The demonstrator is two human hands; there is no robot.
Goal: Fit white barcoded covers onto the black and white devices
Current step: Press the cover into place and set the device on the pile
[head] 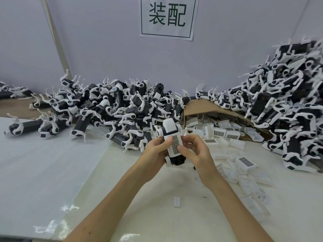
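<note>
A: Pos of white barcoded plastic cover [175,145]?
B: Flat on black-and-white plastic dog-shaped device [168,128], lengthwise, long axis pointing away.
A: Hands?
B: L hand [156,151] gripping device; R hand [195,149] pinching cover's right edge. Both equally near.

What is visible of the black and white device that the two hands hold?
The black and white plastic device is held roughly upright above the pale table. Its upper part is a white boxy shell with rounded black-and-white joints at both sides; its lower end is black. A white barcoded cover lies along its front. The left hand grips its left side; the right hand pinches the cover's right edge. Whether the cover is fully seated is unclear.
</note>
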